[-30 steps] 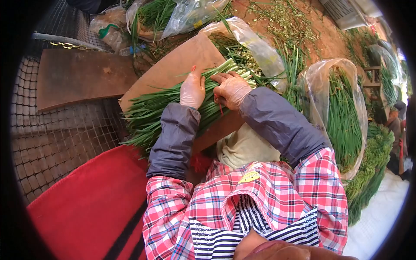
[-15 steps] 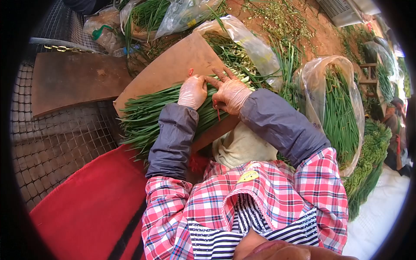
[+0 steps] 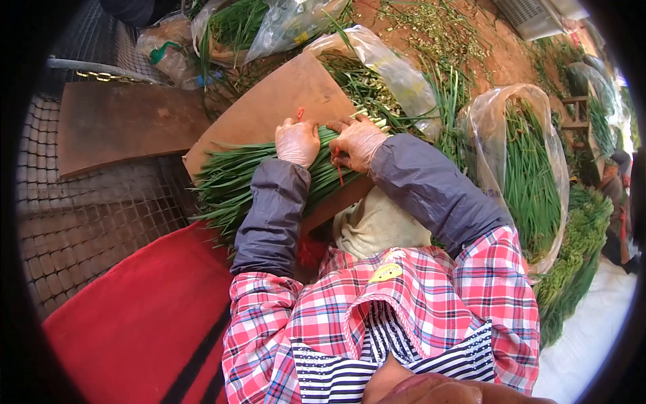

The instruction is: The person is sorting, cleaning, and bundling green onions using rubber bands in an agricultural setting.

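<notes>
A bundle of long green stalks [image 3: 235, 176] lies across a brown board [image 3: 289, 91], leaves to the left and pale ends to the right. My left hand [image 3: 298, 143], in a thin clear glove, is closed on the bundle's upper middle. Just right of it, my right hand [image 3: 356, 143], also gloved, has its fingers curled over the bundle near the pale ends. Red ties show at both hands: one end sticks up above my left hand, and a red strand [image 3: 340, 176] hangs below my right fingers.
An open plastic bag of green stalks [image 3: 531, 175] stands at the right, with loose greens [image 3: 572, 249] beyond it. Another brown board [image 3: 128, 124] rests on black netting at the left. Red cloth [image 3: 141, 316] lies lower left. Part of another person shows at the far right.
My right hand's fingers, spread over the bundle before, have drawn in and curled. The view has shifted slightly, and both hands remain at the bundle.
</notes>
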Available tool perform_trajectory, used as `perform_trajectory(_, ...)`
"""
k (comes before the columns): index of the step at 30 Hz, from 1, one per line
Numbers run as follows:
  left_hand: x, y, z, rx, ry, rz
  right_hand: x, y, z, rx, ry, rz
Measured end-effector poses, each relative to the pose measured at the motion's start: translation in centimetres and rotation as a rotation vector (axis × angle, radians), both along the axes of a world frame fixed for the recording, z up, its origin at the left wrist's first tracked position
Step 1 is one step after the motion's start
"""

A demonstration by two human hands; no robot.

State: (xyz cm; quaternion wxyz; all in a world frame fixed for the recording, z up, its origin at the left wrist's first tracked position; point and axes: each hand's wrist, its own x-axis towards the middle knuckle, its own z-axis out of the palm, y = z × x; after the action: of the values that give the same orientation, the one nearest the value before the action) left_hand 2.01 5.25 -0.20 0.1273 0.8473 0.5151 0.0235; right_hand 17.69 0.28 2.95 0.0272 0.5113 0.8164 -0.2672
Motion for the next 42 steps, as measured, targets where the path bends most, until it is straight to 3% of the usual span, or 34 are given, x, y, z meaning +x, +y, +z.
perform_trajectory(4,-0.2,0.3,-1.3,0.014,-0.008,-0.031,0.3,0.0,0.0,-0.007,0.013,-0.009)
perform_trajectory(7,-0.8,1.0,-3.1,-0.09,-0.325,0.218,0.5,0.0,-0.2,0.019,0.026,-0.022)
perform_trajectory(10,-1.0,3.0,-3.4,-0.17,-0.405,0.537,0.7,0.3,-0.9,0.033,0.059,-0.05)
perform_trajectory(11,-1.0,3.6,-4.0,-0.065,-0.4,0.558,0.9,0.4,-0.9,0.025,0.063,-0.057)
perform_trajectory(14,-1.1,3.9,-1.3,-0.363,-0.236,0.615,-0.3,0.1,-0.2,0.013,0.029,-0.043)
perform_trajectory(25,-0.9,4.5,-3.6,-0.306,-0.307,0.458,-0.1,0.4,0.3,-0.026,0.011,-0.033)
perform_trajectory(27,-2.0,5.2,-7.0,-0.246,-0.407,0.422,0.0,0.4,0.3,-0.026,0.017,-0.027)
perform_trajectory(30,-1.1,3.9,-5.1,-0.2,-0.408,0.416,-0.3,-0.1,-1.0,0.008,0.105,-0.084)
perform_trajectory(31,-1.8,5.0,-7.3,-0.26,-0.467,0.391,-0.2,0.1,-1.7,-0.021,0.168,-0.062)
perform_trajectory(32,-0.9,4.3,-4.8,-0.327,-0.46,0.396,0.0,-0.1,-1.1,0.055,0.177,-0.04)
perform_trajectory(35,-1.8,7.1,-9.4,-0.352,-0.749,0.348,0.4,1.1,-0.7,0.063,0.16,-0.034)
perform_trajectory(36,-1.0,8.1,-8.3,-0.397,-0.796,0.368,0.8,1.9,-0.1,0.064,0.09,-0.035)
perform_trajectory(38,-1.9,8.3,-6.8,-0.304,-0.55,0.318,0.4,2.0,-2.2,0.268,0.121,-0.058)
perform_trajectory(40,-2.0,6.2,-8.0,-0.532,-0.777,0.375,0.9,0.5,-2.7,0.184,0.126,-0.087)
perform_trajectory(42,-1.1,6.3,-6.0,-0.478,-0.643,0.33,1.2,0.8,-1.8,0.134,0.185,-0.088)
